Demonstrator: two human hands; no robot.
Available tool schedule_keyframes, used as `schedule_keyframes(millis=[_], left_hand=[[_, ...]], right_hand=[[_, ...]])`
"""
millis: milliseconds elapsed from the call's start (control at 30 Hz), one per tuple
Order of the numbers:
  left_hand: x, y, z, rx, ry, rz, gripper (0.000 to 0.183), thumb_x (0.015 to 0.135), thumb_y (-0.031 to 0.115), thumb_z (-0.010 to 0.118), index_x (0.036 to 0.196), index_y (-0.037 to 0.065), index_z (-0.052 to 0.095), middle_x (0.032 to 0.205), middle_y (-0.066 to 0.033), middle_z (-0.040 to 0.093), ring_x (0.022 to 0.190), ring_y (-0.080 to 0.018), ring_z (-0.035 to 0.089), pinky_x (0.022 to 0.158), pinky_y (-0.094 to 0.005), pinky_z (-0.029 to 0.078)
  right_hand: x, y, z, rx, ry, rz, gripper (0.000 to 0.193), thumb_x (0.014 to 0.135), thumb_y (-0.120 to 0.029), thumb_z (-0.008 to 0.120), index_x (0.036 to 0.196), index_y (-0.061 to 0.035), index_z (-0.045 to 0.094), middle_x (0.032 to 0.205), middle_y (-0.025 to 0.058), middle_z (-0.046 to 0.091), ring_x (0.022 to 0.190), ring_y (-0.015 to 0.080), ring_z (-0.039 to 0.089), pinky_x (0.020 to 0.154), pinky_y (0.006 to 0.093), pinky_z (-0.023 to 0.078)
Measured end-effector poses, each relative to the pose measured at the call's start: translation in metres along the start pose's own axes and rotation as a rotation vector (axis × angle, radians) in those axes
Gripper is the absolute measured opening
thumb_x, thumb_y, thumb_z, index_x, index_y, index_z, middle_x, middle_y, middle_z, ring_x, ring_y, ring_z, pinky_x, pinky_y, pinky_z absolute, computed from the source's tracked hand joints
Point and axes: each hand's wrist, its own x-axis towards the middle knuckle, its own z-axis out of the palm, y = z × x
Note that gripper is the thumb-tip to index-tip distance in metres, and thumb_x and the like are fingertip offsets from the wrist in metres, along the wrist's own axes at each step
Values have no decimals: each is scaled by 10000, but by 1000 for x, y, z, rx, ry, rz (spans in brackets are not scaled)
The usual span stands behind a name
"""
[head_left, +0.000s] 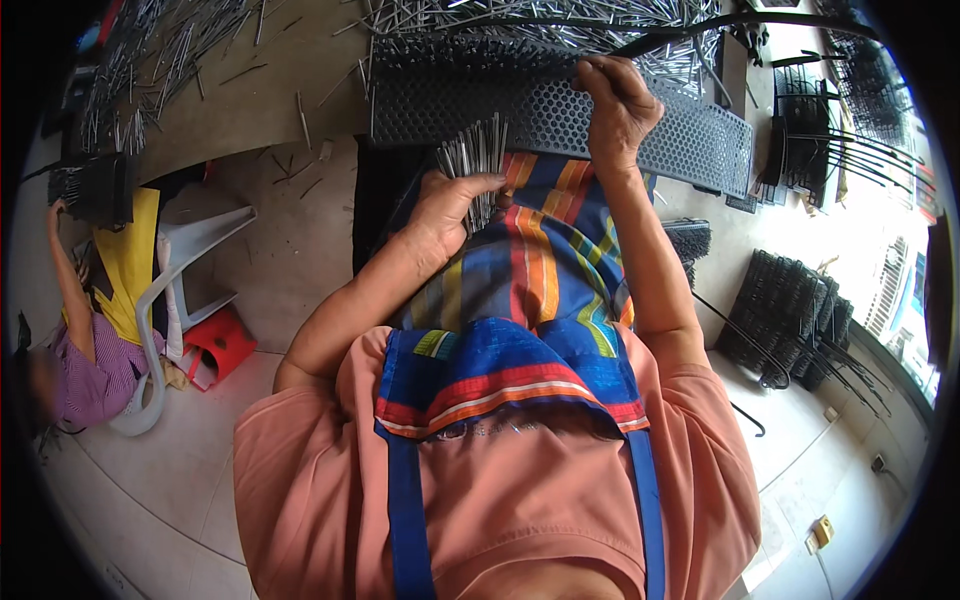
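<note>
Head view: bundled metal rods are gripped in the left hand above the apron; the right hand is closed over the perforated tray; whether anything is held cannot be told.

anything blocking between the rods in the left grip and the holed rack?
Nothing visible: the rods in the left grip overlap the near edge of the rack in view, though contact can't be told. The right grip is off to their right.

Window: washed-out daylight from the right;
Floor: pale glare near it;
Left edge: dimmer, blurred;
Rim: black, straight lines bowed
</note>
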Motion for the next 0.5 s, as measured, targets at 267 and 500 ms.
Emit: schedule_keyframes(millis=[267, 500], left_hand=[[-1, 4, -3, 103, -18, 50, 96, 760, -34, 675, 855, -47, 677, 775, -150, 697, 646, -234, 686, 612, -337, 564], [-1, 3, -9, 48, 9, 83, 49, 722, -59, 677, 765, -80, 666, 750, -161, 691, 647, -239, 685, 629, -327, 555]], right_hand=[[5, -7, 5, -111, -37, 5, 64, 813, 62, 676, 862, 38, 708, 817, 50, 663, 715, 110, 645, 641, 220, 527], [-3, 2, 9, -313, -112, -79, 99, 774, 50, 712, 868, 21, 720, 809, 47, 673, 720, 98, 639, 645, 212, 511]])
